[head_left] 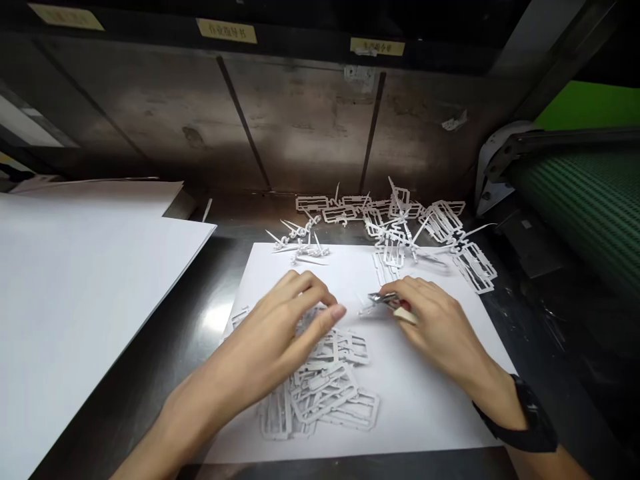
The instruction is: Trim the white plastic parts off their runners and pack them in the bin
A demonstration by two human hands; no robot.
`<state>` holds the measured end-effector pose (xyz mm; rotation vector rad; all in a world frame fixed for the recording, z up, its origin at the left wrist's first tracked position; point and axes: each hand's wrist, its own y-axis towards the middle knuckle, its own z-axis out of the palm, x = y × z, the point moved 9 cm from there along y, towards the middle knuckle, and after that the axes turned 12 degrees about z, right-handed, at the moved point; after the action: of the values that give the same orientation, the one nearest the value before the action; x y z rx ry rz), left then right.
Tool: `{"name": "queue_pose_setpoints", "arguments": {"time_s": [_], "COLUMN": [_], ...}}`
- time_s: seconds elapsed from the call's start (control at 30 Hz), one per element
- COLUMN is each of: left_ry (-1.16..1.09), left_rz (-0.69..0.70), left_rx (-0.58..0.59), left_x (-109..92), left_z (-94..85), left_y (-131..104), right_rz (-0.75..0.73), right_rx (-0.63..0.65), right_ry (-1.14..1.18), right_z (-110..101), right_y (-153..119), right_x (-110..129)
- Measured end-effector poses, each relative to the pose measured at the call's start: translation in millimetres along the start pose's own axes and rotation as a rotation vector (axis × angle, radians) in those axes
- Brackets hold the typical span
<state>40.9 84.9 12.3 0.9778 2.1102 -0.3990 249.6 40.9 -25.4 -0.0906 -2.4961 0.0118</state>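
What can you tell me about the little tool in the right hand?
The small hand tool looks like pliers or cutters: a shiny, metal-looking head and a pale handle end. The right hand grips it over the white sheet, head pointing toward the left hand. The grip hides the rest; jaw opening is unclear.

"What does the right hand [434,321] hold?"
"Small metal cutters [383,299], their tip beside a blurred white piece [367,310]. A black band [533,421] circles that wrist."
"And the left hand [293,319]?"
"It curls above a pile of white frames [327,390]; whether it grips anything is unclear."
"What lies beneath?"
"A white sheet [425,400], with other frames [443,221] and spiky pieces [311,252] around its far edge."
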Motion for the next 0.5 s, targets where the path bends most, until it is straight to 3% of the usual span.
{"name": "queue_pose_setpoints", "arguments": {"time_s": [0.07,0.13,0.23,0.3,0.4,0.5], "left_ry": [-0.019,-0.107,-0.318,-0.507,-0.848,-1.155], "left_rz": [-0.001,0.007,-0.03,-0.058,-0.076,-0.149], "left_rx": [-0.165,-0.211,-0.061,0.047,0.059,-0.054], "left_x": [-0.2,-3.3,-12.4,-22.7,-34.6,-27.1], "left_z": [-10.3,-6.0,23.6,43.7,57.4,59.5], "left_y": [-2.9,-5.7,-6.4,-5.9,-2.3,-0.6], "right_rz": [0.091,0.196,0.277,0.285,0.257,0.264], "right_rx": [-0.035,0.032,0.262,0.374,0.314,0.214], "right_ry": [0.274,0.574,0.906,0.979,0.942,1.007], "right_z": [-17.3,-18.3,2.8,14.5,9.2,-4.9], "right_y": [-3.8,-9.7,-20.3,-25.7,-24.4,-18.8], "right_x": [-1.6,-4.1,3.0,9.8,11.5,7.0]}}
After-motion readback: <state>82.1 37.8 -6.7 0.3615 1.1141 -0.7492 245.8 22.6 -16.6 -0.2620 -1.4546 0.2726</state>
